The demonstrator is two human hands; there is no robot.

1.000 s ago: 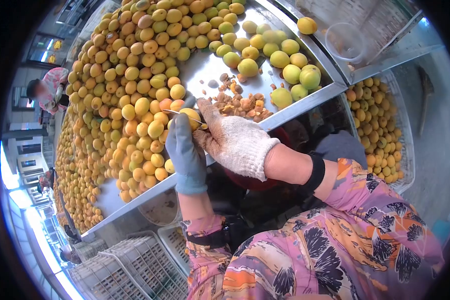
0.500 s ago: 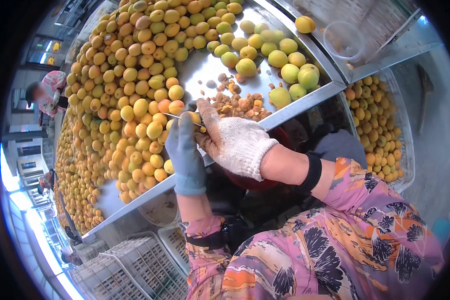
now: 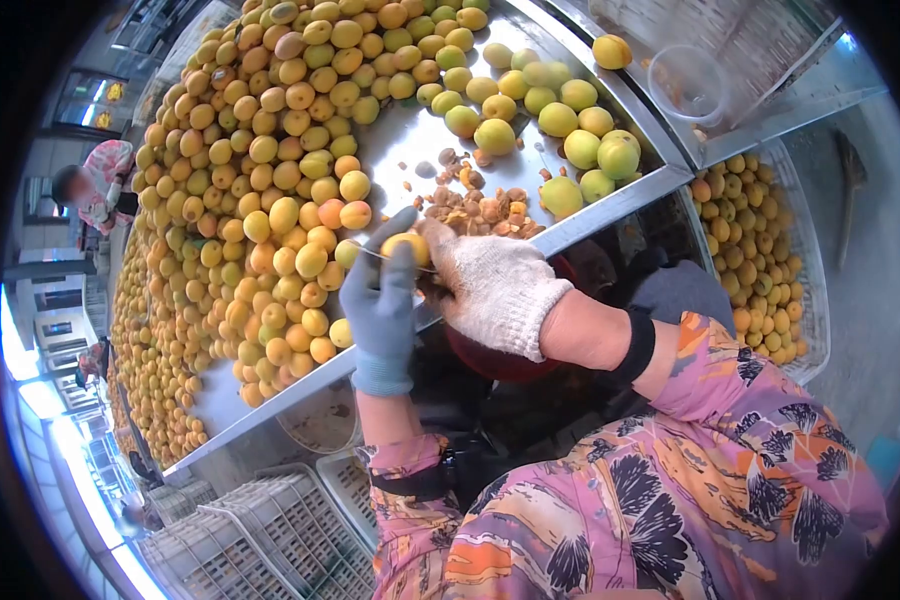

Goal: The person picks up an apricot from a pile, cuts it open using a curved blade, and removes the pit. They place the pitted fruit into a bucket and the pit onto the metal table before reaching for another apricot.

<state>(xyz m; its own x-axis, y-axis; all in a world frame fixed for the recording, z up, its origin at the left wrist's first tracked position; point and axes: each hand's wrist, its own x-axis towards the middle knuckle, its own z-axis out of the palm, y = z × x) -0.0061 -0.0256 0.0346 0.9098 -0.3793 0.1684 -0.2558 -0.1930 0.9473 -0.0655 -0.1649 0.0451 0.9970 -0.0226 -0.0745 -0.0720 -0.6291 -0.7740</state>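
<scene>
My left hand [image 3: 382,310], in a grey glove, is closed with its fingers around a yellow apricot [image 3: 405,247]. My right hand [image 3: 500,290], in a white knit glove with brown-stained fingers, is curled shut just beside the fruit. A thin metal tool [image 3: 365,250] runs across by the apricot toward the right fingers; its handle end is hidden in that hand. Both hands are over the near edge of a metal table [image 3: 595,222]. Just beyond them lies a heap of brown apricot pits [image 3: 482,212].
Many apricots [image 3: 260,150] cover the table's left side, with greener ones [image 3: 580,150] at the right. A crate of apricots [image 3: 755,255] stands right. A clear plastic tub [image 3: 688,85] is at upper right, white crates [image 3: 260,530] lower left. Another person [image 3: 105,185] is at far left.
Both hands have shifted slightly right. The apricot, mostly covered before, now shows between the left fingers, and the right fingers have drawn back from it a little.
</scene>
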